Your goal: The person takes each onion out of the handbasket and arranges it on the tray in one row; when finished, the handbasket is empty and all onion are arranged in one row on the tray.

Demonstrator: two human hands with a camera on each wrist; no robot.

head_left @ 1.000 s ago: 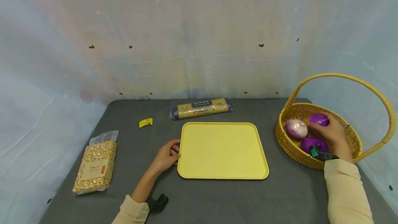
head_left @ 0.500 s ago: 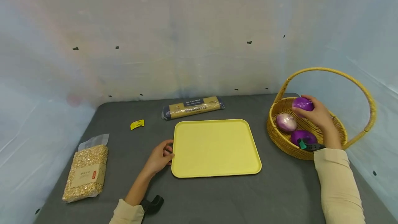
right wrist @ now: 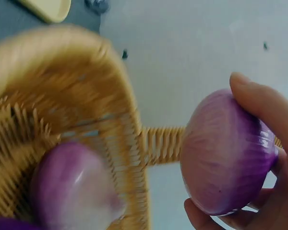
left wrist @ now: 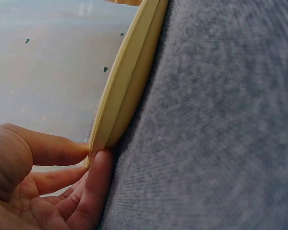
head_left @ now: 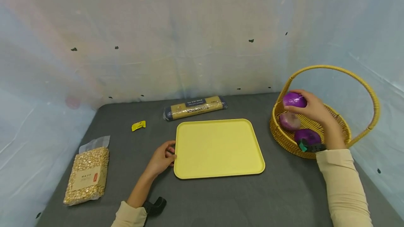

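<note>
My right hand (head_left: 312, 107) grips a purple onion (head_left: 294, 100) with a glossy skin, holding it above the left part of the wicker basket (head_left: 277, 139). In the right wrist view the thumb and fingers curl round the stem end of that onion (right wrist: 221, 153). Inside the basket lie a paler purple-and-white onion (head_left: 289, 122) and a deep purple rounded thing (head_left: 307, 136), the latter partly behind the wrist strap. At the middle of the table, my left hand (head_left: 160, 159) pinches the left rim of the yellow tray (head_left: 217, 150) between thumb and fingers, as the left wrist view shows closely.
The basket's tall arched handle (head_left: 363, 81) rises over its right side. Behind the tray lies a spaghetti packet (head_left: 195, 108). A small yellow wrapped piece (head_left: 138, 125) and a vacuum-packed bag of yellow grains (head_left: 86, 174) lie on the left. A pale curtain (head_left: 189, 45) hangs behind the dark table.
My right hand has lifted the onion up out of the basket and moved it left. The left hand stays at the tray's rim. The head view has shifted slightly.
</note>
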